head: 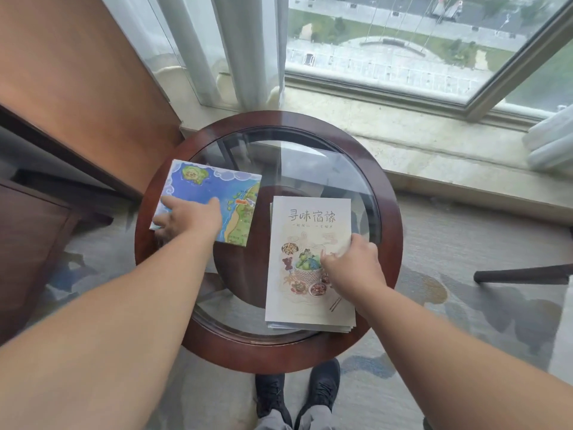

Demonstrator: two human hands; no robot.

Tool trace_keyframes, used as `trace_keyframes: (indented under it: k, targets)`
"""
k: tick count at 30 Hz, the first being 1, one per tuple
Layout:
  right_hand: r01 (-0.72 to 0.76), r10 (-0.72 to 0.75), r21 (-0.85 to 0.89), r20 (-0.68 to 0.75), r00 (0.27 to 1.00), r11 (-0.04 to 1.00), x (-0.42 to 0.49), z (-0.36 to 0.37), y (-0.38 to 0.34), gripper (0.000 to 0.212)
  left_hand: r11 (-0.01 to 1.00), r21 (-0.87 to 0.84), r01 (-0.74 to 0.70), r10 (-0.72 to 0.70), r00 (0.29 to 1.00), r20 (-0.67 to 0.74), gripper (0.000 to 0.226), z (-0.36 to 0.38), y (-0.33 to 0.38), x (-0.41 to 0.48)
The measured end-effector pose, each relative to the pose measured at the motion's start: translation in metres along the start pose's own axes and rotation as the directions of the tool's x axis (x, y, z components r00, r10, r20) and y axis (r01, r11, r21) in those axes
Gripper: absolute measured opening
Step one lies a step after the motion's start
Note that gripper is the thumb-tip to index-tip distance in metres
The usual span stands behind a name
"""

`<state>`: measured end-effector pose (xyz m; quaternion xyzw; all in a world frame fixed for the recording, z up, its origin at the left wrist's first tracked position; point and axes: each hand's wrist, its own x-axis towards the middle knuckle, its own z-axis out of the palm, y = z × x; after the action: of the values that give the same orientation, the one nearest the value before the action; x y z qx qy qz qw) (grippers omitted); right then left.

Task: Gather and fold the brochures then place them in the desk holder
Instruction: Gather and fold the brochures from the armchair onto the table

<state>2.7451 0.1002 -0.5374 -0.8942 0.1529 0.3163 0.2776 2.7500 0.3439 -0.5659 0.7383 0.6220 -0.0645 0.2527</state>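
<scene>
A blue map brochure (214,184) lies folded on the left side of the round glass-topped table (384,193). My left hand (189,217) rests on its near left part, index finger and thumb spread on the paper, the other fingers curled at its left edge. A stack of cream brochures (307,231) with food drawings and printed characters lies on the right side. My right hand (353,263) lies on the stack's right edge, fingers bent on the top sheet. No desk holder is in view.
The table has a dark wooden rim and stands by a stone window sill (434,144) and sheer curtains (242,48). A wooden desk (37,231) is at the left. A dark chair leg (521,274) is at the right. My shoes (297,392) are below the table.
</scene>
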Motion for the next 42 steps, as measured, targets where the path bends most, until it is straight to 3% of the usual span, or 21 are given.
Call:
trace_keyframes:
  k: [2, 5, 8, 10, 12, 15, 19, 22, 26, 31, 34, 36, 38, 39, 42]
  targets:
    - [-0.002, 0.002, -0.034, -0.014, 1.000, 0.999, 0.001, 0.002, 0.001, 0.053, 0.993, 0.120, 0.013, -0.011, 1.000, -0.015, 0.083, -0.002, 0.004, 0.013]
    - [-0.001, -0.002, -0.086, -0.030, 1.000, 0.996, 0.003, 0.005, 0.001, 0.057, 0.890, 0.371, -0.267, 0.301, 0.953, -0.034, 0.087, -0.009, 0.001, 0.031]
    - [0.002, -0.006, -0.110, -0.040, 0.999, 0.994, 0.007, 0.007, 0.002, 0.058, 0.535, 0.528, -0.660, 0.665, 0.714, 0.220, 0.094, -0.018, 0.014, 0.051]
    - [-0.005, 0.000, -0.123, -0.045, 0.999, 0.992, 0.007, 0.008, 0.001, 0.059, 0.283, 0.551, -0.785, 0.701, 0.561, 0.440, 0.098, -0.019, 0.029, 0.058]
    - [-0.012, 0.006, -0.131, -0.049, 0.999, 0.991, 0.007, 0.009, 0.000, 0.060, 0.216, 0.543, -0.811, 0.660, 0.531, 0.531, 0.097, -0.015, 0.041, 0.057]
    - [-0.029, 0.022, -0.139, -0.053, 0.998, 0.990, 0.008, 0.009, -0.001, 0.063, 0.269, 0.551, -0.790, 0.656, 0.569, 0.495, 0.092, -0.012, 0.044, 0.052]
    - [-0.042, 0.035, -0.147, -0.048, 0.998, 0.988, 0.006, 0.009, -0.003, 0.065, 0.370, 0.627, -0.686, 0.556, 0.704, 0.442, 0.103, -0.019, 0.033, 0.045]
    - [-0.045, 0.039, -0.151, -0.049, 0.998, 0.987, 0.005, 0.010, -0.004, 0.065, 0.457, 0.616, -0.641, 0.516, 0.756, 0.404, 0.098, -0.023, 0.022, 0.044]
    - [-0.065, 0.057, -0.160, -0.058, 0.997, 0.985, 0.006, 0.012, -0.005, 0.065, 0.506, 0.556, -0.659, 0.542, 0.745, 0.388, 0.087, -0.028, 0.011, 0.040]
    - [-0.076, 0.072, -0.140, -0.039, 0.997, 0.987, 0.007, 0.010, -0.007, 0.059, 0.535, 0.483, -0.693, 0.616, 0.711, 0.339, 0.057, -0.046, 0.004, 0.033]
    - [-0.090, 0.089, -0.113, -0.016, 0.996, 0.989, 0.006, 0.008, -0.008, 0.057, 0.665, 0.242, -0.706, 0.689, 0.706, 0.167, 0.041, -0.072, 0.013, 0.032]
    - [-0.094, 0.093, -0.089, -0.008, 0.996, 0.992, 0.005, 0.006, -0.008, 0.054, 0.757, -0.063, -0.650, 0.653, 0.755, 0.059, 0.033, -0.086, 0.021, 0.026]
    - [-0.105, 0.105, -0.031, -0.007, 0.994, 0.994, 0.004, 0.003, -0.008, 0.051, 0.760, -0.473, -0.447, 0.558, 0.821, 0.122, 0.025, -0.088, 0.025, 0.008]
    - [-0.110, 0.110, 0.007, -0.010, 0.994, 0.994, 0.005, 0.002, -0.008, 0.049, 0.741, -0.597, -0.308, 0.510, 0.836, 0.203, 0.022, -0.082, 0.024, -0.005]
    - [-0.144, 0.153, 0.207, -0.028, 0.988, 0.968, 0.008, -0.005, -0.008, 0.042, 0.786, -0.607, -0.116, 0.420, 0.822, 0.386, 0.017, -0.043, 0.009, -0.047]
